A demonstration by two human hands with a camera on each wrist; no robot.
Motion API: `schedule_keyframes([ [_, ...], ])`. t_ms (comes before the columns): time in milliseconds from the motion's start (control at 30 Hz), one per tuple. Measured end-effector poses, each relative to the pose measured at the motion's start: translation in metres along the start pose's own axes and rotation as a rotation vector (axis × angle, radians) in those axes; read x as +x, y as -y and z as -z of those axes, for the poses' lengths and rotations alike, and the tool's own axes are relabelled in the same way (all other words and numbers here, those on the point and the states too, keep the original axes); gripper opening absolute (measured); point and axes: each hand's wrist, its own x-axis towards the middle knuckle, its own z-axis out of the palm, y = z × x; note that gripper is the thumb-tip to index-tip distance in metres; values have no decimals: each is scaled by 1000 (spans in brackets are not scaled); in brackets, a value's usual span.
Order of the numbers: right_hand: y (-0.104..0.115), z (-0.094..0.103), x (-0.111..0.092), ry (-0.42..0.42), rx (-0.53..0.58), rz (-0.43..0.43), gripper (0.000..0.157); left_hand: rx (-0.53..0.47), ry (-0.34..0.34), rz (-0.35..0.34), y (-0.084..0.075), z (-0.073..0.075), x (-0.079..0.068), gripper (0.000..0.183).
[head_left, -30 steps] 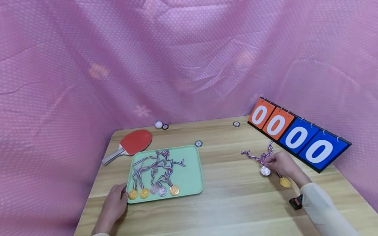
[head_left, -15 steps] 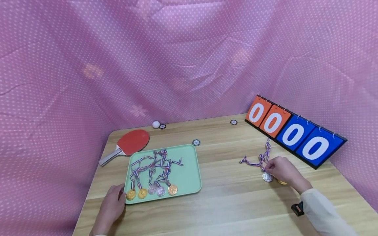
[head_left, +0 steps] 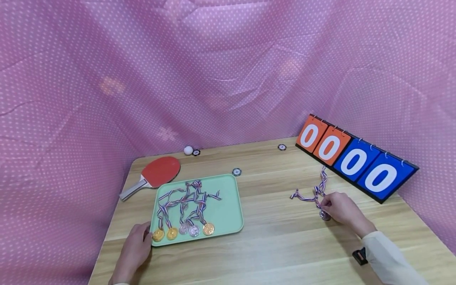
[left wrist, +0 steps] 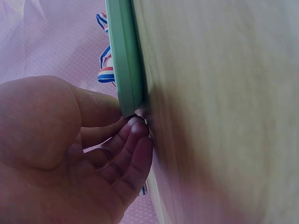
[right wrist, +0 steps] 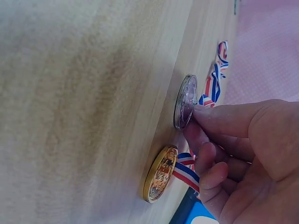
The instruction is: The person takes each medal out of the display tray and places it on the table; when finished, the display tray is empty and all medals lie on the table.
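My left hand [head_left: 133, 249] grips the near left corner of the green tray [head_left: 228, 221], with thumb and fingers meeting at its rim in the left wrist view. On the tray lie several gold- and silver-coloured medals, such as an orange-gold medal [head_left: 208, 228], with tangled striped ribbons [head_left: 178, 202]. Off to the right, my right hand [head_left: 342, 208] pinches a silver medal [right wrist: 186, 101] where its ribbon [right wrist: 212, 86] joins, with the disc tilted close to the table. Beside it in the right wrist view is a gold medal [right wrist: 160, 174], hidden behind the hand in the head view.
A flip scoreboard [head_left: 350, 156] showing zeros stands at the right, behind my right hand. A red table tennis bat [head_left: 162, 171] lies beyond the tray. Farther back are a white ball [head_left: 188, 150] and several chips, one of them a chip [head_left: 236, 171] near the tray's far edge.
My right hand has shifted slightly to the right and toward me with the silver medal, which now tilts. The gold medal has gone behind the hand. My left hand stays at the tray.
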Motion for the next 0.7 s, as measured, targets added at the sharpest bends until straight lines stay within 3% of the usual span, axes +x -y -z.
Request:
schedule_keyframes([
  [233, 8, 20, 1, -78, -15, 30, 6, 4, 6, 20, 0, -3, -1, 46],
  [433, 46, 32, 11, -181, 48, 76, 14, 8, -5, -1, -3, -1, -1, 47],
  [567, 90, 7, 20, -197, 151, 150, 13, 4, -24, -29, -4, 1, -2, 46],
  [700, 149, -37, 22, -102, 296, 179, 13, 5, -28, -27, -4, 2, -2, 46],
])
